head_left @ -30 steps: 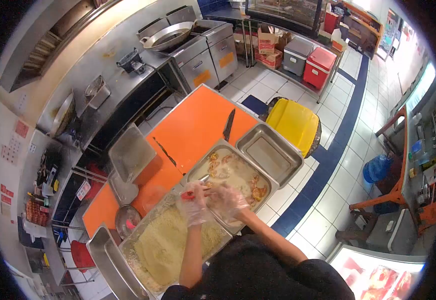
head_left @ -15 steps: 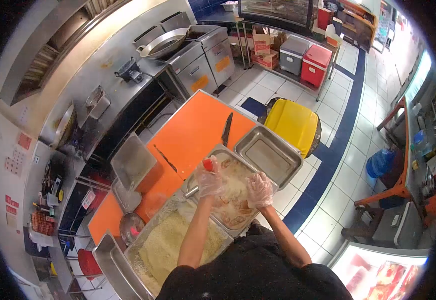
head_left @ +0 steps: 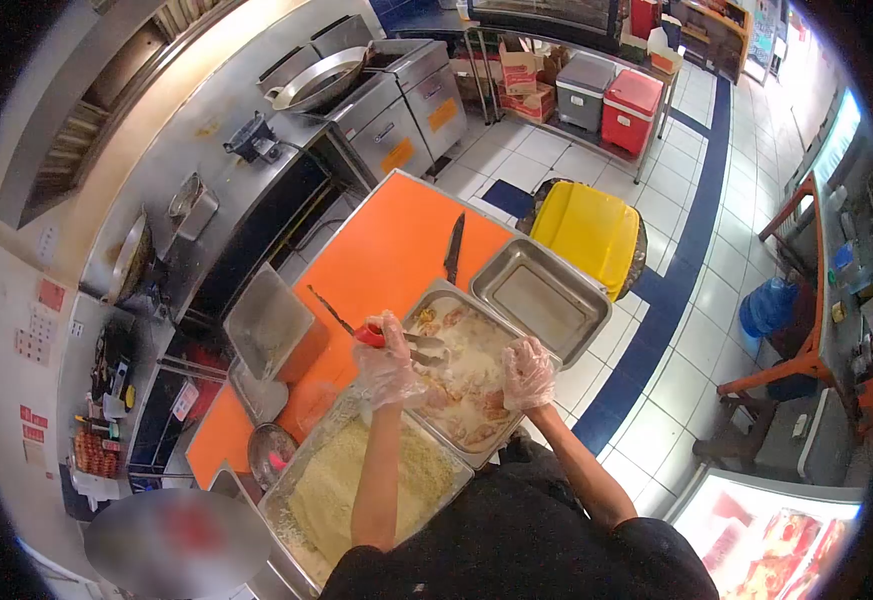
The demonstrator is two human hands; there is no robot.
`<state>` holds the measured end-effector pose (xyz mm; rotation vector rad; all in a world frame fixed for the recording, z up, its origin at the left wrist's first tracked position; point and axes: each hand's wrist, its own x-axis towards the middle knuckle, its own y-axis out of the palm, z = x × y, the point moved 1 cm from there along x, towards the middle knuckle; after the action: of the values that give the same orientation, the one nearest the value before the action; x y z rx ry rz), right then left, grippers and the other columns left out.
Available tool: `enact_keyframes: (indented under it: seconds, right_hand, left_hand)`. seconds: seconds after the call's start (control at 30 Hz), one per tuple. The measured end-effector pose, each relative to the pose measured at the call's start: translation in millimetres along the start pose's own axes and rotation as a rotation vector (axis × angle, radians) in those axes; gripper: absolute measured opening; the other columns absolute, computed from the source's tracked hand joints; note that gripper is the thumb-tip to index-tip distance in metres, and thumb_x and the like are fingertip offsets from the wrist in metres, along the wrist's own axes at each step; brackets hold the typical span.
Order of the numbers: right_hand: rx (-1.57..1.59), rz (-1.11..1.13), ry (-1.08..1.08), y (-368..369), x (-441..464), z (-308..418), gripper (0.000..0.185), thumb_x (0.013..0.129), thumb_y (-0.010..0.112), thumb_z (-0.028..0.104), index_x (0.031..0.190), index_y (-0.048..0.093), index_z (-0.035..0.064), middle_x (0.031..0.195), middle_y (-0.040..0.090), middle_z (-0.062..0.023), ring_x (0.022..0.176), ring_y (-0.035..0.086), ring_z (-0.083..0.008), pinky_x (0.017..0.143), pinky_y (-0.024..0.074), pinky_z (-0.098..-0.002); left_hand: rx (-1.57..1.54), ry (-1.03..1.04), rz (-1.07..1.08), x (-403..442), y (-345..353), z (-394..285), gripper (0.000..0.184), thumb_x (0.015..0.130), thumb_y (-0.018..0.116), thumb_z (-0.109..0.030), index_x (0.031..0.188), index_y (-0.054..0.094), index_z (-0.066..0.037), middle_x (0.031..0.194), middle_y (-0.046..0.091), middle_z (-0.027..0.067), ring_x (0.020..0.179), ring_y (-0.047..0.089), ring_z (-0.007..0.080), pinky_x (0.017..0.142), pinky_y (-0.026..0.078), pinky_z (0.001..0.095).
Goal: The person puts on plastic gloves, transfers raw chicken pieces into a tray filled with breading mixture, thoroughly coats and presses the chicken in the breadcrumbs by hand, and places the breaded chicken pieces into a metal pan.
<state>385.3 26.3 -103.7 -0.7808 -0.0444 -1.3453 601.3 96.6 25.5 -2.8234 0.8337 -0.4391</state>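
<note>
My left hand (head_left: 386,365), in a clear plastic glove, is closed around red-handled tongs (head_left: 424,350). Their metal ends point right, over the near-left part of a metal tray (head_left: 484,462) of raw meat pieces in a pale, milky liquid (head_left: 466,365). At that tray's right rim, my gloved right hand (head_left: 529,375) has its fingers curled, apparently gripping the edge. Below my left wrist lies a deep metal pan (head_left: 446,490) full of pale yellowish crumbs or flour (head_left: 331,490).
An orange tabletop (head_left: 386,240) carries a knife (head_left: 454,248), a shallow metal tray (head_left: 546,300) and a deep metal container (head_left: 268,320). Beyond it stands a yellow-lidded bin (head_left: 586,235). A cooking counter with a wok (head_left: 321,80) runs along the left. A blurred patch covers the lower left.
My left hand has moved left, away from the middle of the meat tray, and turned the tongs so their metal ends now point right. My right hand stays at the tray's right edge.
</note>
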Motion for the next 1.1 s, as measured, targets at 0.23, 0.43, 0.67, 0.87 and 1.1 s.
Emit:
enact_keyframes:
  seconds: [0.23, 0.43, 0.67, 0.87, 1.1]
  right_hand:
    - [0.072, 0.069, 0.102, -15.4, 11.0, 17.1, 0.012, 0.088, 0.059, 0.016, 0.092, 0.060, 0.0049, 0.093, 0.059, -0.0170, 0.083, 0.059, -0.0394, 0.073, 0.0479, -0.0477]
    - [0.133, -0.021, 0.108, -16.9, 11.2, 17.2, 0.013, 0.088, 0.059, 0.017, 0.090, 0.059, 0.0044, 0.090, 0.057, -0.0166, 0.083, 0.057, -0.0386, 0.072, 0.0463, -0.0474]
    - [0.060, 0.013, 0.045, -6.9, 2.5, 1.6, 0.014, 0.089, 0.057, 0.018, 0.089, 0.059, 0.0036, 0.088, 0.055, -0.0178, 0.083, 0.055, -0.0396, 0.072, 0.0450, -0.0489]
    - [-0.041, -0.028, 0.002, 4.1, -4.1, -15.9, 0.016, 0.091, 0.055, 0.020, 0.090, 0.059, 0.0038, 0.091, 0.056, -0.0184, 0.086, 0.056, -0.0396, 0.074, 0.0457, -0.0488]
    - [0.065, 0.061, 0.132, -11.3, 2.1, 4.9, 0.018, 0.093, 0.052, 0.022, 0.094, 0.060, 0.0056, 0.099, 0.058, -0.0175, 0.094, 0.057, -0.0389, 0.081, 0.0458, -0.0484]
  left_hand:
    - [0.434, 0.516, 0.143, 16.5, 42.1, 26.9, 0.026, 0.094, 0.062, -0.025, 0.079, 0.058, -0.004, 0.069, 0.058, 0.0135, 0.064, 0.058, 0.0325, 0.058, 0.043, 0.0376]
    - [0.171, 0.189, 0.168, 31.5, 58.0, 32.2, 0.035, 0.096, 0.059, -0.029, 0.072, 0.051, -0.005, 0.059, 0.050, 0.0046, 0.055, 0.051, 0.0154, 0.054, 0.038, 0.0357]
    - [0.122, 0.528, -0.233, 5.1, -0.9, 19.6, 0.039, 0.098, 0.051, -0.037, 0.075, 0.047, -0.006, 0.065, 0.049, 0.0035, 0.059, 0.048, 0.0171, 0.058, 0.039, 0.0326]
    - [0.211, 0.361, 0.059, -78.5, -27.1, 13.3, 0.038, 0.100, 0.044, -0.038, 0.086, 0.055, -0.005, 0.075, 0.058, 0.0056, 0.073, 0.055, 0.0155, 0.067, 0.043, 0.0315]
    - [0.111, 0.169, 0.255, -90.2, -16.1, 58.4, 0.021, 0.094, 0.048, -0.020, 0.076, 0.050, -0.010, 0.076, 0.053, 0.0016, 0.071, 0.052, 0.0183, 0.066, 0.041, 0.0303]
